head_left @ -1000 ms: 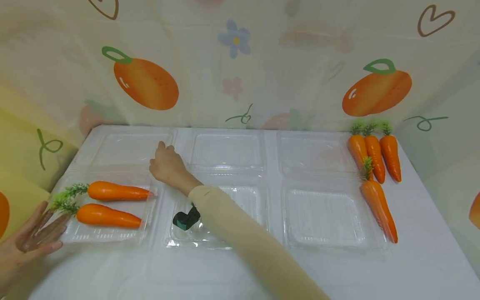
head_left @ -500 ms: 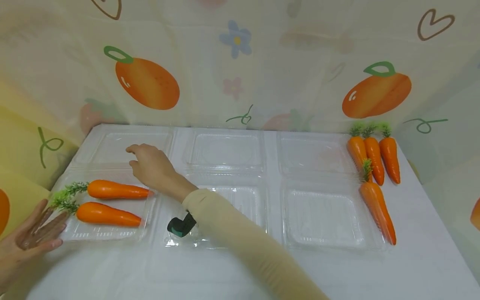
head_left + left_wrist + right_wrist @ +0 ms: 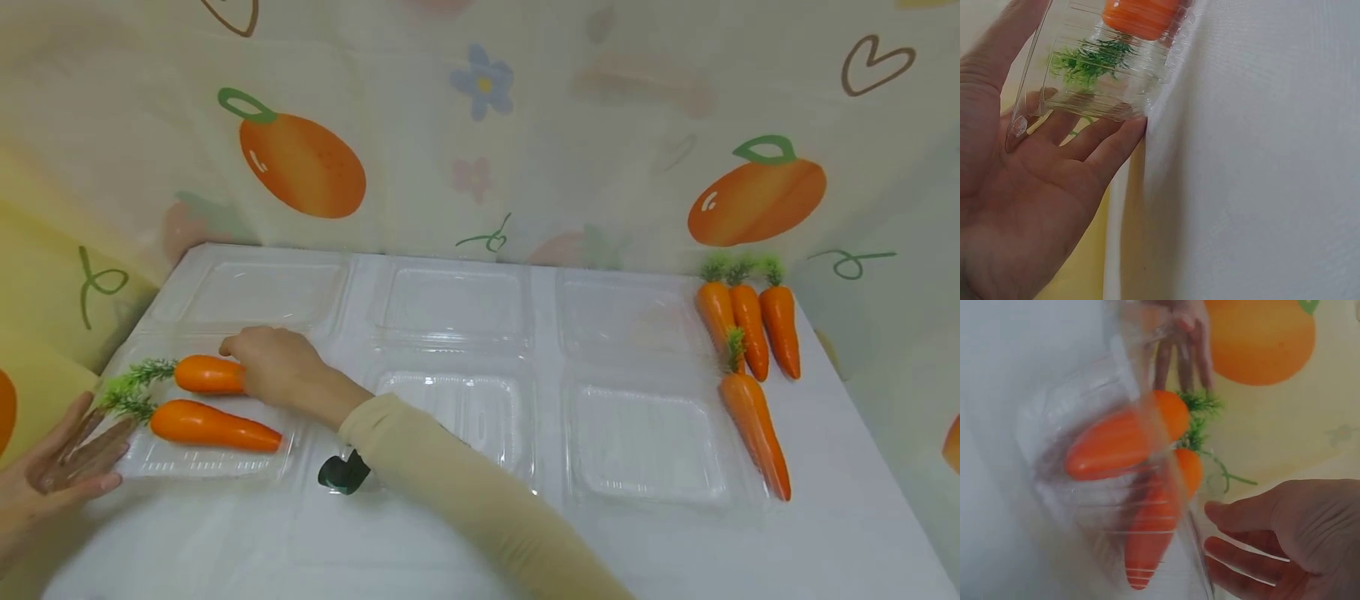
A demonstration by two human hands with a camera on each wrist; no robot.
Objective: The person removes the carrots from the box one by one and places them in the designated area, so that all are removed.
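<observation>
Two carrots with green tops, a front one (image 3: 213, 425) and a rear one (image 3: 210, 375), lie side by side in the front-left clear plastic container (image 3: 202, 468). My left hand (image 3: 67, 471) has its fingers stretched against that container's left side. In the left wrist view those fingers (image 3: 1100, 140) lie along the clear wall. Over the container's right part is my right hand (image 3: 281, 367), which hides the rear carrot's tip in the head view. The right wrist view shows its thumb and fingers (image 3: 1241, 550) slightly apart, right at the clear rim, with nothing gripped.
Two more opened clear containers, a middle one (image 3: 517, 442) and a right one (image 3: 652, 442), stand in a row, lids laid back. One carrot (image 3: 757, 433) lies at the right container's edge. Several carrots (image 3: 780, 333) lie at the back right. A dark object (image 3: 345, 472) sits by the right wrist.
My right hand has moved left and toward me, from the container's lid to over the rear carrot's right end. My left hand keeps its place.
</observation>
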